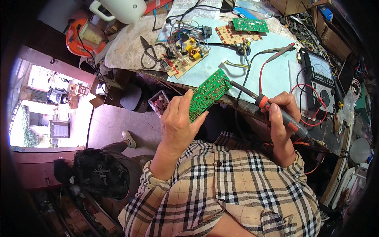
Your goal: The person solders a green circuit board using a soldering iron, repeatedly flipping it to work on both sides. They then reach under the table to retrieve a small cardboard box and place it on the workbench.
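Observation:
My left hand [177, 120] grips a green circuit board [209, 94] by its lower left end, in front of the bench's near edge. The board is tilted, with its soldered side facing up. In my right hand [282, 114] is a soldering iron [290, 121] with a grey and orange handle, held like a pen. Its dark shaft points left, and the tip is at the board's upper right end; whether it touches cannot be made out. Beyond the board, a bundle of yellow, white and black wires [241, 59] lies on the pale blue sheet [264, 71].
Scissors [148, 53] and a tan circuit board with wires and components [185, 55] lie at the back left. Further back are two more boards [248, 25]. A multimeter [318, 79] with red and black leads stands right. Another person [102, 172] is at the lower left.

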